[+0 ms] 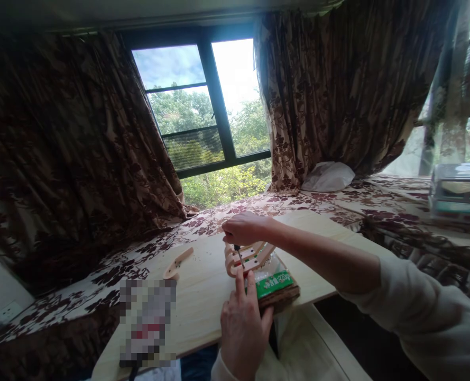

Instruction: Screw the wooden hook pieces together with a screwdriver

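My right hand (242,227) is closed in a fist around the top of a screwdriver (237,248). Its thin shaft points down at a pale wooden frame (231,264) with curved ends, bars and dark holes or screw heads. That frame lies on a plastic-wrapped package (274,283) with a green label and brown sides. From the near side, my left hand (243,320) reaches in with fingers stretched out, index and middle fingertips at the frame's near edge close to the screwdriver tip. The left thumb lies apart, by the package's front edge.
A loose curved wooden piece (179,263) lies left on the pale board (203,301), small specks beside it. A pixelated object (149,323) is at the board's left edge. Behind are a flower-patterned cloth (214,217), a white plastic bag (328,176) and a clear box (460,190).
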{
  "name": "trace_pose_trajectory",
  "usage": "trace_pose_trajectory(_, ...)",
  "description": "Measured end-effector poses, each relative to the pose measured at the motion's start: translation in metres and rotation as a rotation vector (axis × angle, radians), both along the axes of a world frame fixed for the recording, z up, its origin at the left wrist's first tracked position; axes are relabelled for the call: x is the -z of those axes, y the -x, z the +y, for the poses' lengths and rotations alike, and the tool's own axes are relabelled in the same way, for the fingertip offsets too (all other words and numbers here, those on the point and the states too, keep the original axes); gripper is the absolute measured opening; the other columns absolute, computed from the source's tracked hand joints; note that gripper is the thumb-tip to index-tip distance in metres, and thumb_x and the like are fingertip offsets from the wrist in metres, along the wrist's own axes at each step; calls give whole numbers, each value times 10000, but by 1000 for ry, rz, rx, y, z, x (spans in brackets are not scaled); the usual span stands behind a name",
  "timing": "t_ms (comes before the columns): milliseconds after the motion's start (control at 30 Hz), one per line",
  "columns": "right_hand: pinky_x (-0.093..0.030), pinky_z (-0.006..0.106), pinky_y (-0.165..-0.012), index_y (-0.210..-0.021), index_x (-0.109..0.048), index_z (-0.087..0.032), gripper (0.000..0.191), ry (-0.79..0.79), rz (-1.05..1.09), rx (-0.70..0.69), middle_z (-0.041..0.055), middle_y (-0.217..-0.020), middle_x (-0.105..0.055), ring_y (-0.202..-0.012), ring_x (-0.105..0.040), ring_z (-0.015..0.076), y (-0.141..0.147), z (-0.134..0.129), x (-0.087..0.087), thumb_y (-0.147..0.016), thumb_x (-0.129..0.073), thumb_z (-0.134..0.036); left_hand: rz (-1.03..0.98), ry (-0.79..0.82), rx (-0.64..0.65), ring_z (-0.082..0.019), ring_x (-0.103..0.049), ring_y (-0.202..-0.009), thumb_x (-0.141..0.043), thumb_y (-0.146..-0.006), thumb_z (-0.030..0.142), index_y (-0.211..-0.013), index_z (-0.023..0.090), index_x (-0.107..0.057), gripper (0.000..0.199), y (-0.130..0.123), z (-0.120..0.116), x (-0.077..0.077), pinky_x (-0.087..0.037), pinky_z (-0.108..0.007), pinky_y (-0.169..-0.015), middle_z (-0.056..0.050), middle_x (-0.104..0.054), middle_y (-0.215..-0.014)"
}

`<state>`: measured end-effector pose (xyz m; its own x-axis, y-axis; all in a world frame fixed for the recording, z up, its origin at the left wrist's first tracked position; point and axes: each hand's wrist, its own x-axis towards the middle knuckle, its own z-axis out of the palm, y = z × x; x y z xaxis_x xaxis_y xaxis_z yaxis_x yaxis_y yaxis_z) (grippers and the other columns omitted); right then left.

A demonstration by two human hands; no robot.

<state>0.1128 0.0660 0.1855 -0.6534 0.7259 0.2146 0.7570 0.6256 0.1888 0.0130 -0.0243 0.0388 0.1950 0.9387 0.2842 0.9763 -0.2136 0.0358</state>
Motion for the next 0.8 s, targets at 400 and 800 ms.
trace_pose_trajectory(400,-402,273,-603,-982,-679,-176,294,-30,-48,-101,106,-972,-704,-847,-645,214,-1,-8,-3,-891,-426,-295,-43,21,-3,-256,-470,-1192,-495,-823,344,-1417,181,-264,658,1,0,0,-425,-363,-950,-64,-97,-1528)
trace_pose_trajectory(800,-331,249,-506,-913,-700,-199,294,-17,4,-66,71,-876,-717,-722,-632,179,-11,1,-5,-851,-476,-380,-44,41,-15,-237,-471,-1190,-469,-818,294,-1422,186,-251,651,3,2,3,-416,-356,-957,-55,-84,-1530)
